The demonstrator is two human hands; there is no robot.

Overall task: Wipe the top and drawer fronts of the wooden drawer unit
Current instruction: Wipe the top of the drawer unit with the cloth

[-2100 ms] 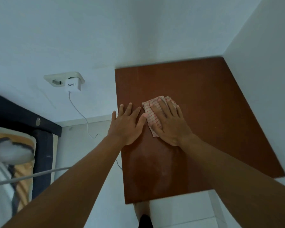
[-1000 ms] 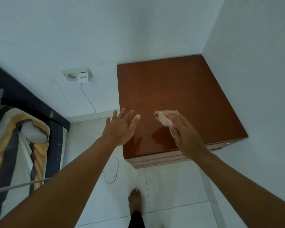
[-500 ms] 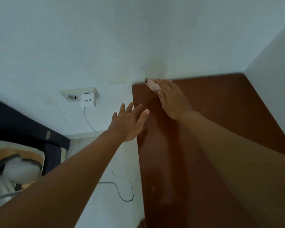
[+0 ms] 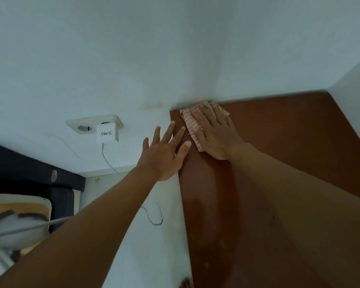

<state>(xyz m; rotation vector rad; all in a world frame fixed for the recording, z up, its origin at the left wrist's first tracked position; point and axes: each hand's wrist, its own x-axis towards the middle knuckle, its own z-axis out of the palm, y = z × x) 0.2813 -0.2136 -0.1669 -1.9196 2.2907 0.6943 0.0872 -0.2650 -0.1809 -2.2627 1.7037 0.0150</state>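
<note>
Reddish-brown wooden top, pale cloth with red checks, white charger, possibly orange-striped bedding.

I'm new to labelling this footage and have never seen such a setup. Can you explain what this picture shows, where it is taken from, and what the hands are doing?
No machine here: a person wears a camera on the head, looking down along both bare arms. The right hand presses a pink checked cloth flat onto the far left corner of the reddish-brown wooden drawer unit top, by the wall. The left hand is open, holding nothing, at the unit's left edge. On the wall sits a white charger plugged into a cream socket.
</note>
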